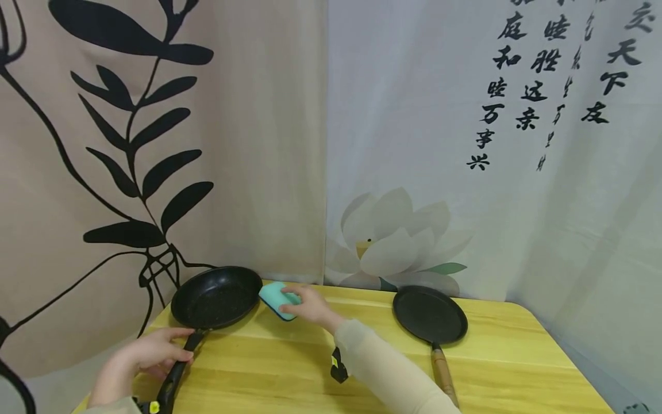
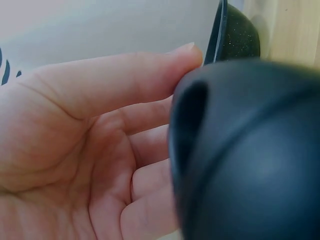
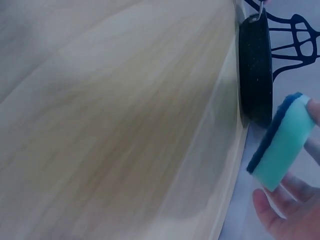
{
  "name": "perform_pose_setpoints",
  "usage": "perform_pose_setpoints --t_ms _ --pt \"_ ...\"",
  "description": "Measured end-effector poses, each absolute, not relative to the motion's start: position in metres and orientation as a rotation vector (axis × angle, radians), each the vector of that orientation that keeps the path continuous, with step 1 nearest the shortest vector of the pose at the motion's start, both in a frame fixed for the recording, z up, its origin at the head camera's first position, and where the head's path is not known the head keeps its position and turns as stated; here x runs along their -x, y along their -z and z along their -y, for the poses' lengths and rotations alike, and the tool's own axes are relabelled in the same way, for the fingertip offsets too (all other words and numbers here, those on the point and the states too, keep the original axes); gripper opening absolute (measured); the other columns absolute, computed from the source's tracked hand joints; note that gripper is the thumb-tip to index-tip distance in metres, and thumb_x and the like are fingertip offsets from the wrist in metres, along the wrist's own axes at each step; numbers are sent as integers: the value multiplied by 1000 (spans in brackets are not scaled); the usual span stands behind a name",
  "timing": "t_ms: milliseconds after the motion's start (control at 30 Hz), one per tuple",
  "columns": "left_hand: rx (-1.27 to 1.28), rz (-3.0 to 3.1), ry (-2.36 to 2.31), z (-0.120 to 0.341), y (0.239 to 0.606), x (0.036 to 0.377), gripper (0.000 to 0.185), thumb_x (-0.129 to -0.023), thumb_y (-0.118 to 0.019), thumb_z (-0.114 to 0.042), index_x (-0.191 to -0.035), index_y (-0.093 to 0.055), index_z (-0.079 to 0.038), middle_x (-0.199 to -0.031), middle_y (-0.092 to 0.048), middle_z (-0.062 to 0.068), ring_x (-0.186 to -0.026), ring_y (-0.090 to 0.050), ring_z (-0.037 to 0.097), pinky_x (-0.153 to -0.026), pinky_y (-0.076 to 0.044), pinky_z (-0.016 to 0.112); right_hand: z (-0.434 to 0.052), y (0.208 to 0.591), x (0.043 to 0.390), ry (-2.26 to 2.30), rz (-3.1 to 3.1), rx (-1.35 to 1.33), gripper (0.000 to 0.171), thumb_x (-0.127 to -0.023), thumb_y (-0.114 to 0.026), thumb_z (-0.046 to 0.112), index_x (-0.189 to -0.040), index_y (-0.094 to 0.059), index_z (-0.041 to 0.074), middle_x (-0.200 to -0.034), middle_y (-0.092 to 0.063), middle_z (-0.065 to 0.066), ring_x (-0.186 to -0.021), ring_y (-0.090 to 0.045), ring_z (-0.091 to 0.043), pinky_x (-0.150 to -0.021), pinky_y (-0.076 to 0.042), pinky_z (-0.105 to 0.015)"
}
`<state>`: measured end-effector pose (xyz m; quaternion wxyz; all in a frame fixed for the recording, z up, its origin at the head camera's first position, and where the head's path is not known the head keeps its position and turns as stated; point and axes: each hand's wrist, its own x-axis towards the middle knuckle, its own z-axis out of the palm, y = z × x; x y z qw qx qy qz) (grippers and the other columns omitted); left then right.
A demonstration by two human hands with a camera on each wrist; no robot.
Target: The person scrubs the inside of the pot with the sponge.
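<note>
On the left of the table lies a deep black frying pan (image 1: 217, 296) with a long black handle (image 1: 178, 368). My left hand (image 1: 155, 351) grips that handle, its thumb on top and fingers curled behind; the handle's end (image 2: 250, 150) looms large in the left wrist view. My right hand (image 1: 310, 305) pinches a turquoise sponge (image 1: 279, 299) beside the pan's right rim. The sponge (image 3: 282, 142) has a dark blue scouring layer, turned toward the table and pan (image 3: 256, 70) in the right wrist view.
A flat black pan (image 1: 430, 315) with a wooden handle (image 1: 442, 374) lies on the right of the yellow wooden table (image 1: 496, 356). Behind the table hangs a printed curtain (image 1: 269, 144) with leaves, a lotus and dark writing.
</note>
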<state>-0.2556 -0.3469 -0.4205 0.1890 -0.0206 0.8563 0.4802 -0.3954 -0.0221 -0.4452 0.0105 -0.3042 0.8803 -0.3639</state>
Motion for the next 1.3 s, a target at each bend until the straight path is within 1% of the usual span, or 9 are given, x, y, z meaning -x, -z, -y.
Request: perform_pose_setpoints --t_ms 133,333,400,433,633,700,833,1000,1300 --pt "24 -2401 -1349 342 419 259 70 -92 -64 -10 -141 -23 19 -94 -69 9 -65 -62 17 -68 -58 43 27 443 394 1112 -2766 944 50 -90 -68 42 -134 -60 19 -135 -56 -7 -122 -51 -25 -99 -44 -41" --pt "-69 -2384 -1356 334 417 262 72 -92 -63 -9 -141 -20 21 -86 -66 7 -56 -54 11 -61 -58 37 31 442 390 1052 -2787 951 49 -90 -68 41 -133 -60 20 -133 -56 -7 -119 -52 -23 -97 -45 -38" --pt "-90 -2395 -1346 331 416 262 71 -92 -64 -9 -140 -22 21 -83 -65 7 -55 -53 10 -59 -57 35 31 440 389 1035 -2805 942 49 -90 -68 41 -134 -60 20 -134 -56 -7 -119 -52 -23 -97 -45 -38" --pt "-88 -2402 -1337 329 415 263 70 -92 -64 -9 -140 -23 21 -80 -64 6 -54 -50 10 -57 -56 34 31 440 388 1028 -2814 939 49 -90 -68 41 -134 -60 21 -134 -56 -7 -119 -52 -24 -96 -46 -39" --pt "-97 -2445 -1298 319 411 263 66 -91 -64 -9 -138 -28 20 -77 -61 4 -54 -48 10 -55 -55 31 25 438 386 955 -2885 958 48 -91 -67 42 -134 -60 23 -134 -55 -7 -116 -54 -22 -95 -47 -37" --pt "-109 -2433 -1304 316 412 263 65 -92 -64 -7 -138 -27 21 -78 -61 5 -54 -48 10 -55 -55 31 24 438 385 906 -2921 968 47 -91 -67 43 -134 -60 25 -133 -55 -7 -115 -55 -22 -93 -48 -36" --pt "-130 -2414 -1302 313 414 262 65 -92 -64 -7 -138 -27 21 -81 -63 6 -57 -54 11 -56 -56 31 21 439 383 830 -2970 1002 47 -91 -66 45 -133 -60 27 -132 -54 -6 -115 -55 -22 -92 -49 -35" --pt "-172 -2383 -1325 308 418 262 65 -92 -65 -8 -138 -28 21 -85 -66 8 -59 -56 12 -57 -56 31 19 441 381 754 -3010 1095 46 -90 -67 45 -132 -61 27 -130 -55 -6 -113 -55 -20 -91 -49 -34" --pt "-270 -2289 -1393 291 424 266 66 -93 -63 -7 -137 -25 24 -87 -64 13 -61 -59 16 -61 -58 39 6 445 382 612 -3048 1126 45 -90 -67 44 -132 -62 27 -132 -54 -7 -112 -55 -20 -89 -49 -33"
